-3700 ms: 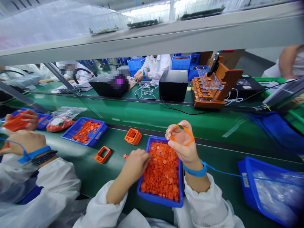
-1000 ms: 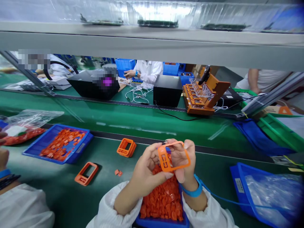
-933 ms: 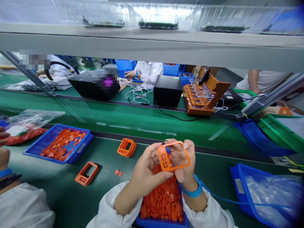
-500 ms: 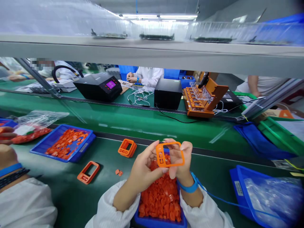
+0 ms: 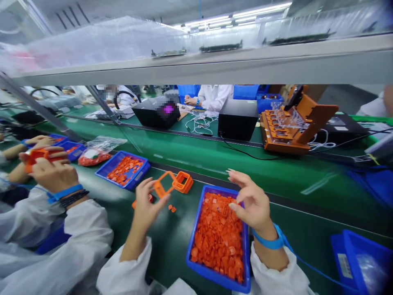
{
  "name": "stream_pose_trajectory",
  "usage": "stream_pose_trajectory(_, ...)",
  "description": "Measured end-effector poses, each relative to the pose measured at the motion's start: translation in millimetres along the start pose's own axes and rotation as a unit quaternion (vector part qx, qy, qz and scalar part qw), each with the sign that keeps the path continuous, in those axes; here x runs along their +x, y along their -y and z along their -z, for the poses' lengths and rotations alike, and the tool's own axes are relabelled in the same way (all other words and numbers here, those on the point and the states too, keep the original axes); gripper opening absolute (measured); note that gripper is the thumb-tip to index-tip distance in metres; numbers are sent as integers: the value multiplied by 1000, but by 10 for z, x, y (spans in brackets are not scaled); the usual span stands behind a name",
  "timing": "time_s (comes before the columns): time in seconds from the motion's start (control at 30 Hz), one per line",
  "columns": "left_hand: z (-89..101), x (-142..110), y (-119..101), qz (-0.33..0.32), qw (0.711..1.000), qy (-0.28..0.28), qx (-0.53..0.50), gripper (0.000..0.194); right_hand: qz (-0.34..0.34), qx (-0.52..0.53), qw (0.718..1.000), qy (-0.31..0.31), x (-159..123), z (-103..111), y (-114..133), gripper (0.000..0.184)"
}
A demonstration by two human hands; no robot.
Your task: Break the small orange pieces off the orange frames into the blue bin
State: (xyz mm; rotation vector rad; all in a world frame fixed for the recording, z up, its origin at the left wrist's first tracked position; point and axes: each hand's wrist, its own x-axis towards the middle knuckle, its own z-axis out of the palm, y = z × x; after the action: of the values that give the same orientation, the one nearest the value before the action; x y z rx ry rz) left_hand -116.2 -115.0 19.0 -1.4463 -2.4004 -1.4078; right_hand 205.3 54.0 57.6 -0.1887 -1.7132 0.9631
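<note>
My left hand grips an orange plastic frame by its lower left part, over the green work surface. Just behind it sits a stack of similar orange frames. Another orange frame lies mostly hidden behind my left hand. Two small orange pieces rest on the surface to the right of it. My right hand, fingers apart and curved, hovers over the upper right edge of a blue tray full of small orange plastic pieces. Nothing shows between its fingers.
On the left a co-worker's hands hold an orange part. Beside them are a blue tray of orange pieces and a plastic bag. A blue bin stands at right. Black boxes and an orange fixture stand behind.
My hands have parted. The left carries the frame leftward toward the stack; the right has let go of it and is over the tray. The camera view has turned left.
</note>
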Motion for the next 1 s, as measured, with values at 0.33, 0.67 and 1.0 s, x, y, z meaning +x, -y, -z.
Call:
stream_pose_trajectory(0.33, 375, -365, 1119, 262, 943, -10, 205, 69, 0, 50, 999, -4, -8, 6, 0, 21)
stream_pose_trajectory(0.67, -32, -460, 321, 33, 990, -45, 133, 69, 26, 40, 998, -45, 12, 12, 43, 26)
stream_pose_trajectory(1.0, -1254, -487, -1039, -342, 822, 414, 188, 16, 0, 69, 995, -67, 27, -8, 151, 20)
